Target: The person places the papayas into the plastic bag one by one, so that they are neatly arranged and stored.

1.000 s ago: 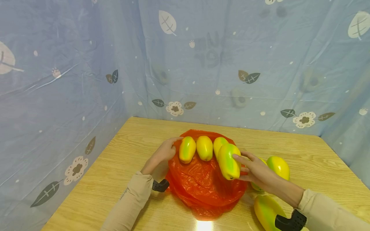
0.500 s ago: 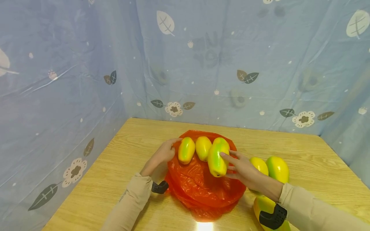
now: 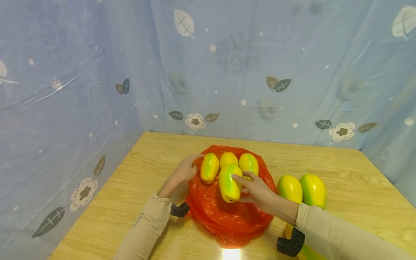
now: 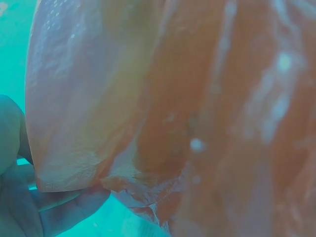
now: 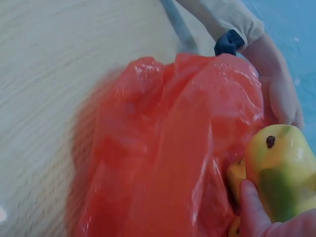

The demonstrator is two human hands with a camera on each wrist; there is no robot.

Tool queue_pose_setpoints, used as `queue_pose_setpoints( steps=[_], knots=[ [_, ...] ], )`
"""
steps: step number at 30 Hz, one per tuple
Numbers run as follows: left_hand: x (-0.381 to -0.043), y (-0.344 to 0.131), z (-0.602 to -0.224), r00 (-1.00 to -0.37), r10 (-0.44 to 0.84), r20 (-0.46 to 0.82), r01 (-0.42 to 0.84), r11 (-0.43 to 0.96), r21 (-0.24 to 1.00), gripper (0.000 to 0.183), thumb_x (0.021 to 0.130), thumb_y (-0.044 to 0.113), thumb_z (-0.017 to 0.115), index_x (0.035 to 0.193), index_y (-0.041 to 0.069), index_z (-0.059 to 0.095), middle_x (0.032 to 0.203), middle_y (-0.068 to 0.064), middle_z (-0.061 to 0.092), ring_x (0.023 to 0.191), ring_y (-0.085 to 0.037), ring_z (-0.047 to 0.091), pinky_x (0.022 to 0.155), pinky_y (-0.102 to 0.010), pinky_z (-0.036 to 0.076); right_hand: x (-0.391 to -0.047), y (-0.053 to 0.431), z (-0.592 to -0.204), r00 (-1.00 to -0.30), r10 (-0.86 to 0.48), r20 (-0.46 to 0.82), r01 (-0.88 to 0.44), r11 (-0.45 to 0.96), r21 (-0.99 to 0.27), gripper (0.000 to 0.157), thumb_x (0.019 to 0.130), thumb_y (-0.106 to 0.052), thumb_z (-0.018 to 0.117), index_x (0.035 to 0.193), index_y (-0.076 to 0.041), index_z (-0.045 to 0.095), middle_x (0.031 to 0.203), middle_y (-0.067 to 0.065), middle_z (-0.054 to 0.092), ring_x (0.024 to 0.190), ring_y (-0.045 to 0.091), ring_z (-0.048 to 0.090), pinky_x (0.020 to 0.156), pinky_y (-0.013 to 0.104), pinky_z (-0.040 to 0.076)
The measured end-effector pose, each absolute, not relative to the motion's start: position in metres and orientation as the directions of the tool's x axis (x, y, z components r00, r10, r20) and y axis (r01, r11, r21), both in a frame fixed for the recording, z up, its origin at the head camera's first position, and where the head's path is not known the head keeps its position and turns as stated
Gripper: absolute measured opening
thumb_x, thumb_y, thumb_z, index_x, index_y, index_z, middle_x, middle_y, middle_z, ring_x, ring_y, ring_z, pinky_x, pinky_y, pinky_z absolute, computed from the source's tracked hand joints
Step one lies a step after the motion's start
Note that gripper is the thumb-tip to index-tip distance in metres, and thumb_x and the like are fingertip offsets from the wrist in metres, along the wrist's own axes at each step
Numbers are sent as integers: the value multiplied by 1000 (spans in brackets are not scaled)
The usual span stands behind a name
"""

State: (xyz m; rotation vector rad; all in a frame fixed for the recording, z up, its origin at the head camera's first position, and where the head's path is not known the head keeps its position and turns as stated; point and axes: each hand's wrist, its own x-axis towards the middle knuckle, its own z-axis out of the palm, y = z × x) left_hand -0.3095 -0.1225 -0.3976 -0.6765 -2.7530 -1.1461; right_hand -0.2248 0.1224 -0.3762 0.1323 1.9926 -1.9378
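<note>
In one red bag (image 3: 224, 222) lie three fruits (image 3: 209, 168); right fingers (image 3: 241, 180) pinch a fourth fruit (image 3: 229, 185), left fingers (image 3: 196, 157) the bag

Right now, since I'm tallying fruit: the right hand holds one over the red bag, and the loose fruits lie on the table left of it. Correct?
The side is wrong: the head view shows the loose fruits on the table right of the red bag. The right hand does hold a fruit over it.

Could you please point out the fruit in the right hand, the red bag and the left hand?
Held fruit (image 3: 229, 185), head view: middle of its side.
Red bag (image 3: 226, 219), head view: bare front part.
Left hand (image 3: 185, 171), head view: its back.
</note>
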Motion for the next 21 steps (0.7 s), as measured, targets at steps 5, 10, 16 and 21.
queue_pose_setpoints(
  steps=[5,10,16,21],
  knots=[
    [-309,-124,-398,-898,366,245,432,626,649,51,83,-12,41,131,-1,54,132,-22,53,125,-37,44,105,-47,35,-225,109,-383,-933,-182,-309,304,56,-951,74,92,-36,62,144,1,25,128,23,46,106,34,54,85,47,52],
    [-309,-124,-398,-897,365,249,435,628,645,51,84,-12,41,131,0,55,131,-22,53,125,-37,45,104,-47,36,-223,99,-389,-935,-175,-309,304,54,-951,73,92,-33,62,144,2,26,124,24,48,104,33,54,85,47,52],
    [-308,-124,-397,-899,371,232,428,633,645,51,84,-11,41,132,0,54,133,-21,52,125,-36,44,104,-47,36,-220,91,-393,-937,-178,-302,293,76,-953,69,90,-34,64,141,1,32,115,20,54,96,29,57,80,41,53],
    [-308,-124,-394,-904,365,223,417,635,651,51,85,-11,41,133,0,54,133,-21,52,126,-36,44,104,-47,36,-220,85,-393,-932,-205,-299,288,83,-954,72,89,-37,65,141,0,31,116,18,54,95,28,58,81,41,52]
  ],
)
